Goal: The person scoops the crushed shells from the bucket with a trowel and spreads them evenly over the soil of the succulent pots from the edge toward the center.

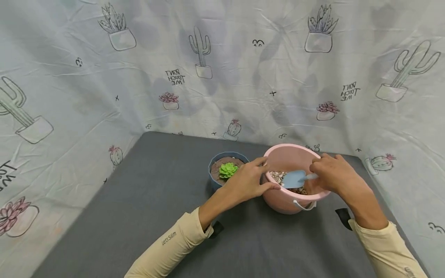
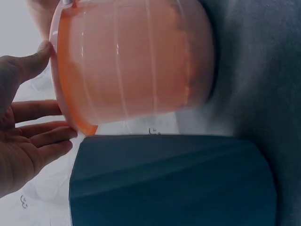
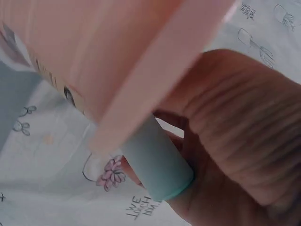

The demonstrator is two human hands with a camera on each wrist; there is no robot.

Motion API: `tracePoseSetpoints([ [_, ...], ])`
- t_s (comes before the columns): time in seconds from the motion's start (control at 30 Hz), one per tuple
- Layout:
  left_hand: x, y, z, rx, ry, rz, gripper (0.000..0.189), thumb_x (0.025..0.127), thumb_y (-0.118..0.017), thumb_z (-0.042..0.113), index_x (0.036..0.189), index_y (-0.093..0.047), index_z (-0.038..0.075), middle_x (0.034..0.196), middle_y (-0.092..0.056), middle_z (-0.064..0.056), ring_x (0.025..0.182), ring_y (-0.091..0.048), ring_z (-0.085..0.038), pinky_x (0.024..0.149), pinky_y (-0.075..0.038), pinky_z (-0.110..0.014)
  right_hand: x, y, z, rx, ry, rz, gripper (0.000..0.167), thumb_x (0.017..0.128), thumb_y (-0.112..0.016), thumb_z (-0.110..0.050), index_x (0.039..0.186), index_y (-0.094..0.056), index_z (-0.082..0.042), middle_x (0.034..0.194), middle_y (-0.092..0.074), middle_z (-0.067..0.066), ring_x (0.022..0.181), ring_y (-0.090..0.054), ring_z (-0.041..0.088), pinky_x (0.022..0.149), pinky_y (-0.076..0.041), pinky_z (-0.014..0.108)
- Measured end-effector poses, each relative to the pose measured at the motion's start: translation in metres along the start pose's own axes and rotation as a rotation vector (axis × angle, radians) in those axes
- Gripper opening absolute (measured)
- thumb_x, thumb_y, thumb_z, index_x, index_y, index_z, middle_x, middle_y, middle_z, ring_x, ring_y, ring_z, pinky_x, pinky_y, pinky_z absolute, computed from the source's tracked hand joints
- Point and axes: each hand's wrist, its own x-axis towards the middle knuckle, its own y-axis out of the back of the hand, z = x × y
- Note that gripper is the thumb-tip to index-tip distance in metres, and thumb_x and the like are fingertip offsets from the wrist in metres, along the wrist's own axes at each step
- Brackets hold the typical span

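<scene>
The light-blue scoop (image 1: 293, 179) is inside the pink bucket (image 1: 288, 204), its blade tilted over and against the small pebbles (image 1: 277, 176) at the bottom. The right hand (image 1: 333, 173) grips the scoop's pale handle at the bucket's right side, the handle's end showing in the right wrist view. The left hand (image 1: 246, 179) grasps nothing: its thumb and fingers are spread, lightly touching the bucket's left rim. Between that arm and the backdrop (image 1: 222, 69), the blue flowerpot (image 1: 213, 181) is just left of the bucket, holding brown soil (image 1: 216, 165) and 1 green plant (image 1: 228, 170). Both containers stand on the grey table (image 1: 167, 173). Scooping pebbles seems the step in hand; the next move probably calls for levelling the blade under a load and clearing the rim, the 2 hands working together.
</scene>
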Motion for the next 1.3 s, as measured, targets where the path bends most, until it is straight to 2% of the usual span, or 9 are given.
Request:
tracePoseSetpoints([
  [0.07, 0.000, -0.001, 0.000, 0.016, -0.007, 0.003, 0.058, 0.097, -0.075, 0.044, 0.139, -0.067, 0.005, 0.150, -0.060, -0.016, 0.112, -0.075, -0.022, 0.089, -0.063, -0.031, 0.001, -0.004, -0.001, -0.011, -0.010, 0.007, 0.023, 0.077, -0.083, -0.034, 0.069, -0.069, -0.018, 0.070, -0.060, -0.004, 0.075, -0.057, 0.024, 0.064, -0.041, 0.043],
  [0.2, 0.000, -0.003, -0.001, -0.003, -0.022, 0.007, 0.052, 0.096, -0.076, 0.043, 0.132, -0.072, 0.007, 0.144, -0.064, -0.014, 0.107, -0.076, -0.020, 0.085, -0.062, -0.027, 0.005, -0.013, -0.002, -0.002, -0.005, 0.040, 0.021, 0.078, -0.082, -0.029, 0.067, -0.067, -0.020, 0.071, -0.062, -0.004, 0.074, -0.057, 0.025, 0.066, -0.040, 0.043],
  [0.37, -0.001, -0.002, -0.005, -0.007, -0.041, 0.025, 0.048, 0.097, -0.075, 0.041, 0.130, -0.072, 0.006, 0.139, -0.066, -0.011, 0.096, -0.075, -0.017, 0.079, -0.059, -0.023, 0.008, -0.018, -0.002, 0.002, 0.029, 0.131, 0.021, 0.076, -0.087, -0.020, 0.065, -0.068, -0.020, 0.067, -0.062, -0.005, 0.066, -0.053, 0.022, 0.064, -0.034, 0.039],
  [0.5, -0.001, 0.000, -0.006, 0.003, -0.036, 0.019, 0.051, 0.096, -0.075, 0.040, 0.133, -0.071, 0.005, 0.141, -0.065, -0.012, 0.108, -0.075, -0.020, 0.087, -0.061, -0.028, 0.013, -0.020, -0.007, 0.053, 0.063, 0.161, 0.027, 0.073, -0.091, -0.013, 0.062, -0.068, -0.022, 0.061, -0.063, -0.009, 0.057, -0.045, 0.012, 0.062, -0.029, 0.035],
  [0.63, -0.002, 0.001, -0.005, -0.029, -0.015, -0.007, 0.053, 0.097, -0.075, 0.040, 0.137, -0.069, 0.005, 0.144, -0.064, -0.013, 0.118, -0.073, -0.023, 0.094, -0.061, -0.031, 0.012, -0.022, -0.009, 0.145, 0.059, 0.139, 0.026, 0.075, -0.088, -0.006, 0.065, -0.072, -0.024, 0.064, -0.070, -0.011, 0.055, -0.046, 0.006, 0.061, -0.026, 0.033],
  [0.8, -0.001, -0.002, -0.006, -0.070, -0.010, -0.014, 0.056, 0.098, -0.075, 0.038, 0.141, -0.066, 0.005, 0.147, -0.062, -0.015, 0.120, -0.072, -0.024, 0.097, -0.061, -0.033, 0.003, -0.015, -0.005, 0.172, 0.025, 0.227, 0.015, 0.077, -0.088, -0.003, 0.080, -0.082, -0.017, 0.076, -0.079, -0.002, 0.059, -0.062, 0.013, 0.056, -0.035, 0.032],
  [0.9, -0.002, -0.002, -0.005, -0.058, -0.005, -0.002, 0.056, 0.098, -0.075, 0.038, 0.142, -0.065, 0.004, 0.147, -0.062, -0.014, 0.118, -0.073, -0.023, 0.097, -0.061, -0.033, -0.001, -0.010, -0.001, 0.156, 0.020, 0.280, 0.013, 0.078, -0.087, -0.004, 0.086, -0.083, -0.013, 0.080, -0.080, 0.001, 0.061, -0.065, 0.020, 0.054, -0.040, 0.034],
  [1.1, -0.003, -0.004, -0.005, -0.069, -0.013, 0.003, 0.056, 0.098, -0.075, 0.038, 0.140, -0.066, 0.003, 0.147, -0.062, -0.014, 0.113, -0.074, -0.023, 0.094, -0.061, -0.032, -0.012, -0.012, 0.002, 0.177, -0.034, 0.326, 0.016, 0.074, -0.089, -0.004, 0.087, -0.083, -0.013, 0.082, -0.079, 0.002, 0.067, -0.066, 0.026, 0.057, -0.037, 0.037],
  [1.3, -0.004, -0.004, -0.004, -0.071, -0.013, 0.009, 0.052, 0.097, -0.074, 0.039, 0.137, -0.069, 0.005, 0.147, -0.062, -0.013, 0.118, -0.072, -0.023, 0.096, -0.061, -0.034, -0.021, -0.014, 0.009, 0.174, 0.005, 0.520, 0.020, 0.069, -0.089, 0.001, 0.085, -0.083, -0.010, 0.074, -0.075, 0.000, 0.063, -0.065, 0.026, 0.054, -0.034, 0.032],
])
